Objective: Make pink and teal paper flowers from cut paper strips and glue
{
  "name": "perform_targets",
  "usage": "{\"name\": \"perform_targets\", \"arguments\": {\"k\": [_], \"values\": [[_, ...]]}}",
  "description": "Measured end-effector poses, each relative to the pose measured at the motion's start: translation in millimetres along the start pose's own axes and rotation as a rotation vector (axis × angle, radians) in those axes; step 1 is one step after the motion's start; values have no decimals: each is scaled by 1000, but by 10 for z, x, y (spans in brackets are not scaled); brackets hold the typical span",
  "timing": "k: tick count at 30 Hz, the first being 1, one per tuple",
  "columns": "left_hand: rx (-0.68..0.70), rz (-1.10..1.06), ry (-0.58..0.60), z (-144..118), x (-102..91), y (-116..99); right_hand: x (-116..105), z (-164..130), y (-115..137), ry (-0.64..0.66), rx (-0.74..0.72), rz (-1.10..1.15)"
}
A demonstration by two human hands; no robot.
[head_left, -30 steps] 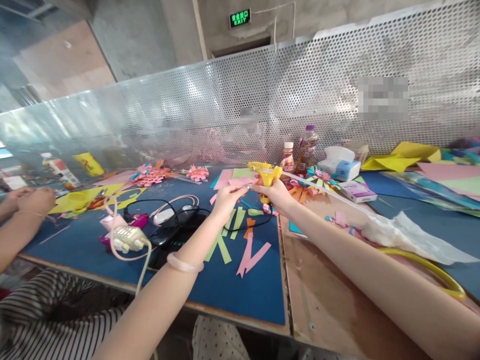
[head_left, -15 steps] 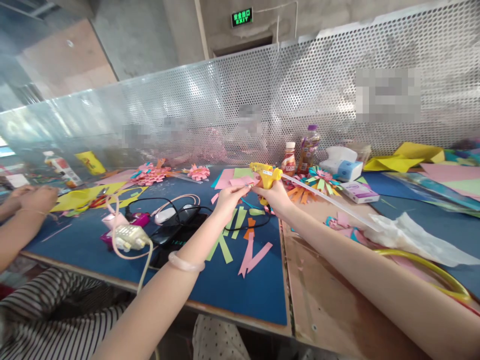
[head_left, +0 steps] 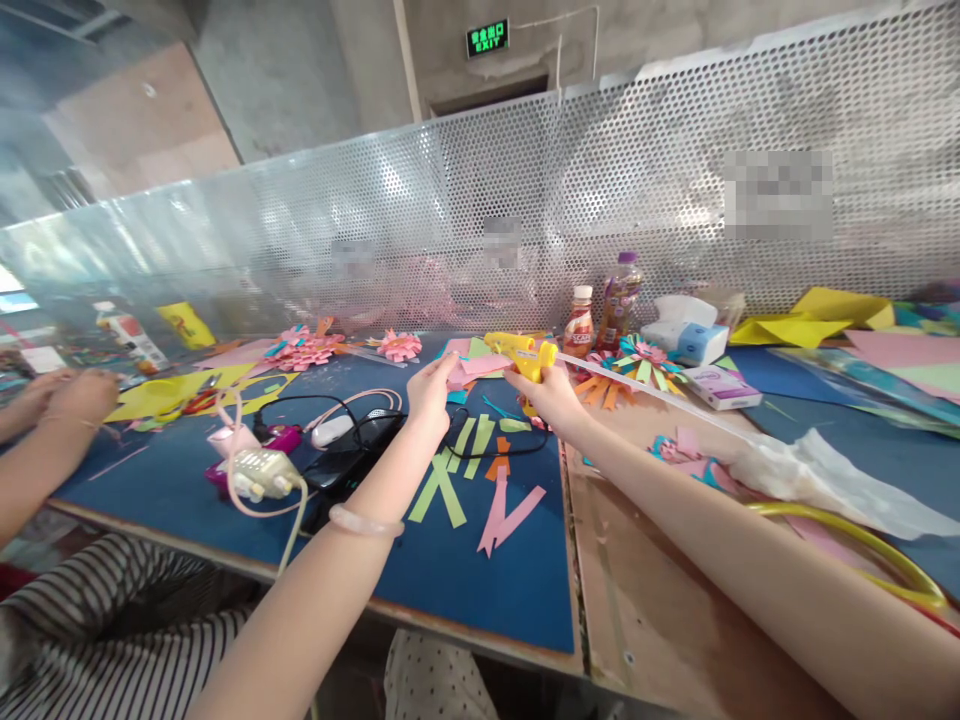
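Perforated metal screen (head_left: pixel 675 190) runs across the whole upper half of the frame, w/ a green exit sign (head_left: pixel 487 38) above it at top centre. Below it the worktop (head_left: pixel 480 590) fills the lower half: blue mat on the left and centre, bare brown board lower right. A yellow hoop (head_left: pixel 855 540) lies at the lower right edge, crumpled clear plastic (head_left: pixel 817 480) just above it. Yellow and pink paper sheets (head_left: pixel 862 320) are piled at far right.

Mid-left: black cables and a white plug (head_left: pixel 259 472) on the mat. Frame centre, below the hands: loose paper strips (head_left: pixel 480 480), green, pink, orange. A paper flower (head_left: pixel 637 362) sits right of centre, w/ two bottles (head_left: pixel 600 315) and a tissue pack (head_left: pixel 686 335) behind it against the screen. More pink flowers (head_left: pixel 307 350) upper left of the mat.

A co-worker's hands (head_left: pixel 67 395) show at the left edge, striped sleeve at lower left.

Right hand (head_left: pixel 551 395), centre frame, is clenched round the grip of a yellow glue gun (head_left: pixel 521 355), nozzle pointing left; a long clear glue stick (head_left: pixel 652 395) pokes out the back toward the right. Left hand (head_left: pixel 431 390), just left of it, pinches a pink paper piece (head_left: pixel 476 365) held up at the nozzle, above the mat. Pale bracelet (head_left: pixel 366 522) on the left forearm.
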State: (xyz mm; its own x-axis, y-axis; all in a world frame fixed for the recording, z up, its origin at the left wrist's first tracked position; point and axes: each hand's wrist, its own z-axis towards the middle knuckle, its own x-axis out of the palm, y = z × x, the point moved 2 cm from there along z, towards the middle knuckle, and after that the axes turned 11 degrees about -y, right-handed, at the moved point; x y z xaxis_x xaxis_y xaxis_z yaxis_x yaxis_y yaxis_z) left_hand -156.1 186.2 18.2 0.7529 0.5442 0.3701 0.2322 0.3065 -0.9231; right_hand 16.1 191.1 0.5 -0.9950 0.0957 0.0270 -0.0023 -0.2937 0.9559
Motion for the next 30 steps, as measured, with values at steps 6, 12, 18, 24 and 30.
{"name": "perform_targets", "arguments": {"k": [6,12,18,24,30], "values": [[4,-36,-107,-41,-38,-113,8,-42,57,60,-95,-133],[20,-12,-124,-70,-34,-126,19,-87,100,86,-182,-187],[52,27,-93,-52,-30,-79,9,-86,128,58,-209,-194],[72,17,-79,-48,-24,-67,7,-72,94,52,-237,-246],[97,33,-56,-37,-27,-53,6,-64,68,36,-226,-240]]}}
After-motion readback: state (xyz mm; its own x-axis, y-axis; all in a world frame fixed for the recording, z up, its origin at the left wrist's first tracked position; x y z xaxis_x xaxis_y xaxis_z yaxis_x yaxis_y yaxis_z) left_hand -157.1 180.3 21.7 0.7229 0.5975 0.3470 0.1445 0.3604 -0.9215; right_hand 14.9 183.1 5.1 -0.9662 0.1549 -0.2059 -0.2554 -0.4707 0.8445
